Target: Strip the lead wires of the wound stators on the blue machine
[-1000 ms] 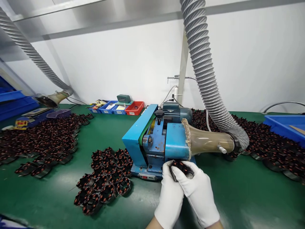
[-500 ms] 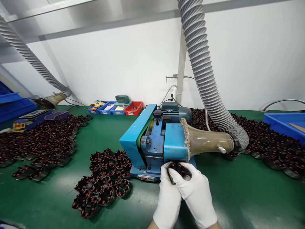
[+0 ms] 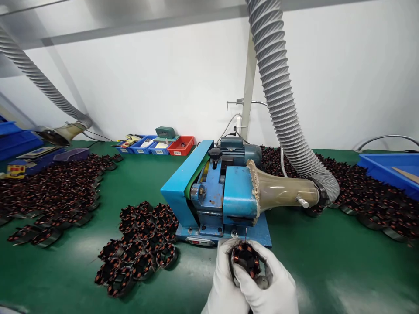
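Head view: on the fronts of the red bin (image 3: 188, 151) and the blue bins (image 3: 148, 151) there are white labels (image 3: 177, 153), but their writing is too small to be read. Inside the red bin lies a dark ring-shaped part (image 3: 183, 144); the blue bins contain papers and small items. At far right, a blue tray (image 3: 376, 167) holds a flat tan piece (image 3: 407, 175). The gloved left hand (image 3: 225, 279) and right hand (image 3: 276, 283) are both clasped around one wound stator (image 3: 245, 255), near the front edge of the blue belt machine (image 3: 211, 200).
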A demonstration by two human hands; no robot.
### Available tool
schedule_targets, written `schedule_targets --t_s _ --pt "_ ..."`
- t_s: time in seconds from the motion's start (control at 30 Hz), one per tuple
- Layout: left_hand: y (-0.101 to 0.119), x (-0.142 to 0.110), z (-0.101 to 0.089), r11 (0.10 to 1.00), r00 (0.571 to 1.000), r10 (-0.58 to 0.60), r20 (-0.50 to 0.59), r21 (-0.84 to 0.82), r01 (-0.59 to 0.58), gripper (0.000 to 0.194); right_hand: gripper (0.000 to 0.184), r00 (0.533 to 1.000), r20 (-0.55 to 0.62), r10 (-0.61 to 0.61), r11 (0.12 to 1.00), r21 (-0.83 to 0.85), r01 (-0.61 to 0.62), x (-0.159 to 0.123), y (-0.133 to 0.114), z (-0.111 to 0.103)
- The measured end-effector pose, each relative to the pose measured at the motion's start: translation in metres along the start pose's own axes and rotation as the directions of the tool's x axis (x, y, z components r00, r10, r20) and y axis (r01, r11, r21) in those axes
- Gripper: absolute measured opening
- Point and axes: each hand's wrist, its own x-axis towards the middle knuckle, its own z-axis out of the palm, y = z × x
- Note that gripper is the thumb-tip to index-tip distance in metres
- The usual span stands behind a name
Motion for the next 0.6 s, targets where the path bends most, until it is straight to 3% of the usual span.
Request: schedule_targets --t_s 0.07,0.17,0.27,0.4,0.5,0.6 --pt "-0.011 0.0 -0.002 0.998 0.998 0.069 -0.016 -0.003 -0.069 0.034 0.053 1.0 0.01 -0.007 1.0 0.013 0.007 -0.003 0.005 0.002" --pt "-0.015 0.011 -0.001 0.999 0.999 0.037 0.013 -0.006 -0.037 0.034 0.049 0.999 0.04 -0.003 1.0 -0.022 0.004 0.008 0.001 0.005" --pt "0.0 0.025 0.004 1.0 0.999 -0.002 0.05 -0.026 0.004 0.031 0.044 0.996 0.08 -0.029 0.999 -0.014 0.03 0.024 -0.012 0.007" --pt "0.023 0.034 0.012 0.991 0.998 -0.061 0.004 -0.119 0.061 0.038 0.036 0.988 0.131 -0.082 0.997 0.013 0.081 0.04 -0.028 0.005" --pt "0.028 0.032 0.017 0.987 0.994 -0.105 0.008 -0.122 0.106 0.039 0.036 0.989 0.139 -0.059 0.998 0.013 0.058 0.042 -0.032 0.003" --pt "0.025 0.021 0.012 0.989 0.989 -0.149 -0.006 -0.013 0.148 0.033 0.035 0.989 0.147 -0.022 1.0 0.02 0.019 0.032 -0.025 0.0"
